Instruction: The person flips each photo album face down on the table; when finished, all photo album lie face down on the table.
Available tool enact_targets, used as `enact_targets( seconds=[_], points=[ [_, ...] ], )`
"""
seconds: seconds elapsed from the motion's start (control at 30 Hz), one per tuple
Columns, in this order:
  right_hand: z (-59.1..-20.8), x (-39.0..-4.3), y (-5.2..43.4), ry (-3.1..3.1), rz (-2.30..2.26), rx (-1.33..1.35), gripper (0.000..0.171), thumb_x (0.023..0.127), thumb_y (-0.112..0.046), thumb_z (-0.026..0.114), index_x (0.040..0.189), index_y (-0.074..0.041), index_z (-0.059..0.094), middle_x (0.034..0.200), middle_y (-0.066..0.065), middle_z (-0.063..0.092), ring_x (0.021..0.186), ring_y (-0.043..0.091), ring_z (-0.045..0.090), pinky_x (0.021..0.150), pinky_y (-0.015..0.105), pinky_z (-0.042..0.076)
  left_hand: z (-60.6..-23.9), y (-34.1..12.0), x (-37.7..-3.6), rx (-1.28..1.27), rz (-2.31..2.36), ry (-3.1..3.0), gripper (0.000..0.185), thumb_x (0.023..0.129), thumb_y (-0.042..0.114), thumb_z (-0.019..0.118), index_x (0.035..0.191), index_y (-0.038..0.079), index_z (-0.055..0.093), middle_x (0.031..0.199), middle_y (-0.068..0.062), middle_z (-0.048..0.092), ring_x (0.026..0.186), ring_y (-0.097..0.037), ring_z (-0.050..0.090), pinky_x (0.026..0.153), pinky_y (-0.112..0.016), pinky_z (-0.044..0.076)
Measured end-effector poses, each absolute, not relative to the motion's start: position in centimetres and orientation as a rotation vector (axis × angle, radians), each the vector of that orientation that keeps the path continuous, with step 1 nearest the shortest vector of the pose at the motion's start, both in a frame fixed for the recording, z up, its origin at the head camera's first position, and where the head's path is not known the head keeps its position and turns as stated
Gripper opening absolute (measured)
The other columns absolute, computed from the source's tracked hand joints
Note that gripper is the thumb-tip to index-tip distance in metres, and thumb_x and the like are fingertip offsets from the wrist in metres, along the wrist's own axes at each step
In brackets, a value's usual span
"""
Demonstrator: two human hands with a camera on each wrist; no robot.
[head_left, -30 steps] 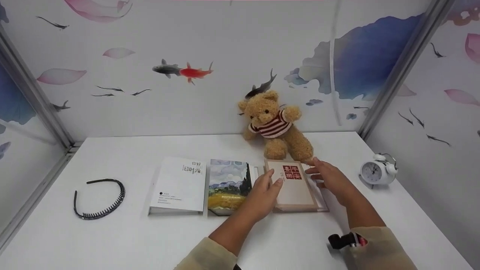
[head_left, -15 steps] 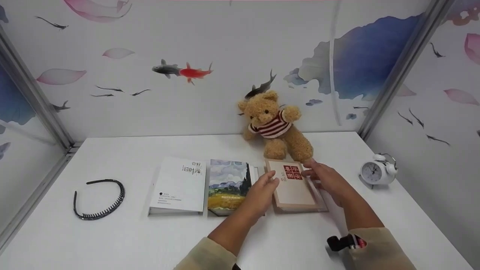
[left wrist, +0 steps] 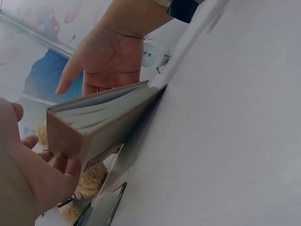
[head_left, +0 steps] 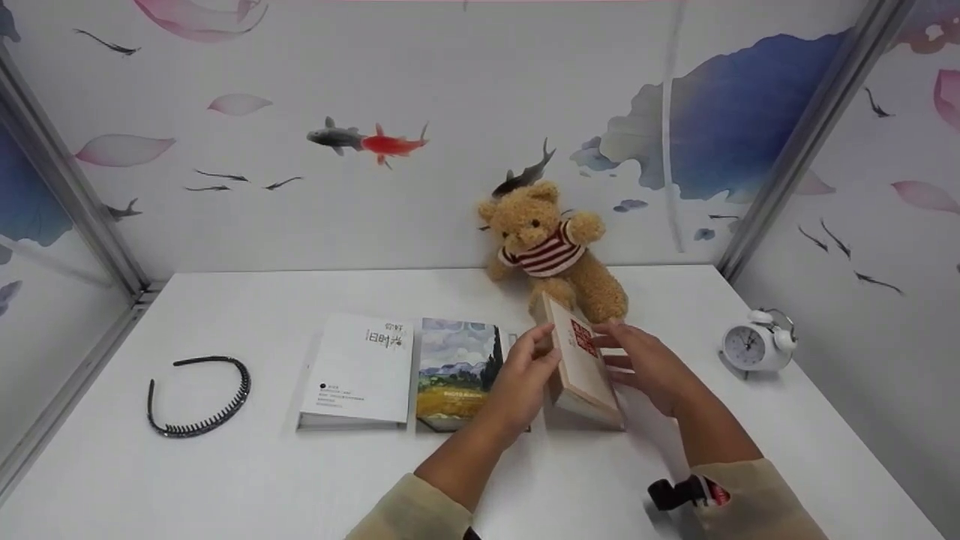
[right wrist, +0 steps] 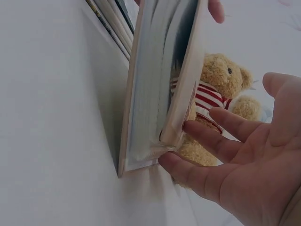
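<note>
A beige book (head_left: pixel 581 367) with a red seal on its cover stands tilted on one long edge on the white table (head_left: pixel 225 480), cover facing right. My left hand (head_left: pixel 525 379) grips its raised left edge, thumb on top and fingers beneath, as the left wrist view shows of the book (left wrist: pixel 99 127) and left hand (left wrist: pixel 28 179). My right hand (head_left: pixel 645 367) lies open against the cover. In the right wrist view its straight fingers (right wrist: pixel 202 136) touch the cover of the book (right wrist: pixel 160 84), whose pages fan slightly.
A teddy bear (head_left: pixel 555 251) in a striped shirt sits just behind the book. A painting-cover album (head_left: pixel 457 367) and a white book (head_left: pixel 360 367) lie to the left, and a black headband (head_left: pixel 199 397) farther left. A white alarm clock (head_left: pixel 754 341) stands at the right.
The beige book lay flat on the table a second ago. Its left side has been lifted, so it now stands tilted on its right edge between both hands.
</note>
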State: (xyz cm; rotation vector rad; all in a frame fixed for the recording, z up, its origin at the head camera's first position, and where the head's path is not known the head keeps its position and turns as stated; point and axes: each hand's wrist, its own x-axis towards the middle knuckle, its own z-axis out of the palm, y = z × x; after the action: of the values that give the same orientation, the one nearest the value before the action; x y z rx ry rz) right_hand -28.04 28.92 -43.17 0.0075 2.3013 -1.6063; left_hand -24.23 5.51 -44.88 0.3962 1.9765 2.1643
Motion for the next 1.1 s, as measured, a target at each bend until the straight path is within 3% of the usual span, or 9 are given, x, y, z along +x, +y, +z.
enact_targets(
  seconds=[0.13, 0.27, 0.37, 0.53, 0.73, 0.9, 1.1],
  points=[
    [-42.7, -27.7, 28.5, 2.306, -1.605, -0.034, 0.087, 0.106, -0.072, 0.042, 0.169, -0.013, 0.03, 0.172, 0.023, 0.036, 0.159, 0.049, 0.036, 0.128, 0.064, 0.036, -44.7, 5.5, -24.0, 0.408, 2.212, 1.859, 0.055, 0.114, 0.034, 0.046, 0.167, 0.021, 0.035, 0.176, -0.011, 0.029, 0.16, -0.033, 0.037, 0.132, -0.056, 0.031],
    [-41.9, -27.2, 27.9, 2.391, -1.565, -0.086, 0.075, 0.111, -0.061, 0.044, 0.166, -0.01, 0.035, 0.17, 0.022, 0.04, 0.16, 0.046, 0.034, 0.127, 0.068, 0.034, -44.4, 5.6, -23.8, 0.39, 2.257, 1.754, 0.053, 0.115, 0.034, 0.043, 0.166, 0.024, 0.036, 0.178, -0.007, 0.026, 0.151, -0.032, 0.052, 0.129, -0.054, 0.04],
    [-41.3, -26.6, 27.1, 2.43, -1.576, -0.107, 0.069, 0.112, -0.055, 0.047, 0.164, -0.011, 0.04, 0.167, 0.019, 0.046, 0.156, 0.042, 0.04, 0.124, 0.065, 0.039, -44.2, 5.6, -23.8, 0.383, 2.27, 1.741, 0.052, 0.114, 0.033, 0.043, 0.165, 0.024, 0.037, 0.179, -0.006, 0.022, 0.15, -0.032, 0.054, 0.129, -0.053, 0.039],
    [-40.2, -25.7, 26.1, 2.412, -1.68, -0.157, 0.064, 0.112, -0.049, 0.051, 0.165, -0.014, 0.038, 0.167, 0.016, 0.048, 0.153, 0.038, 0.046, 0.123, 0.059, 0.043, -43.9, 5.8, -23.5, 0.36, 2.298, 1.731, 0.053, 0.114, 0.033, 0.043, 0.166, 0.022, 0.035, 0.181, -0.007, 0.016, 0.158, -0.033, 0.042, 0.131, -0.052, 0.037],
    [-39.4, -25.1, 26.1, 2.408, -1.779, -0.167, 0.07, 0.109, -0.045, 0.061, 0.167, -0.017, 0.034, 0.168, 0.014, 0.045, 0.153, 0.039, 0.048, 0.121, 0.059, 0.048, -43.4, 6.4, -23.1, 0.394, 2.369, 1.527, 0.064, 0.114, 0.028, 0.041, 0.172, 0.016, 0.015, 0.182, -0.009, 0.016, 0.167, -0.029, 0.025, 0.136, -0.049, 0.026],
    [-39.2, -25.5, 27.0, 2.391, -1.822, -0.151, 0.078, 0.105, -0.044, 0.069, 0.168, -0.018, 0.033, 0.167, 0.013, 0.044, 0.15, 0.037, 0.05, 0.111, 0.051, 0.058, -43.2, 6.8, -23.1, 0.446, 2.377, 1.421, 0.064, 0.116, 0.028, 0.037, 0.173, 0.015, 0.01, 0.181, -0.009, 0.019, 0.169, -0.029, 0.019, 0.138, -0.05, 0.021],
    [-39.4, -26.0, 28.6, 2.361, -1.857, -0.199, 0.079, 0.101, -0.027, 0.076, 0.167, -0.016, 0.035, 0.166, 0.014, 0.043, 0.139, 0.029, 0.058, 0.096, 0.035, 0.064, -43.8, 6.5, -23.6, 0.461, 2.293, 1.413, 0.063, 0.117, 0.034, 0.03, 0.173, 0.016, 0.009, 0.182, -0.006, 0.016, 0.169, -0.034, 0.016, 0.138, -0.054, 0.02]
  ],
)
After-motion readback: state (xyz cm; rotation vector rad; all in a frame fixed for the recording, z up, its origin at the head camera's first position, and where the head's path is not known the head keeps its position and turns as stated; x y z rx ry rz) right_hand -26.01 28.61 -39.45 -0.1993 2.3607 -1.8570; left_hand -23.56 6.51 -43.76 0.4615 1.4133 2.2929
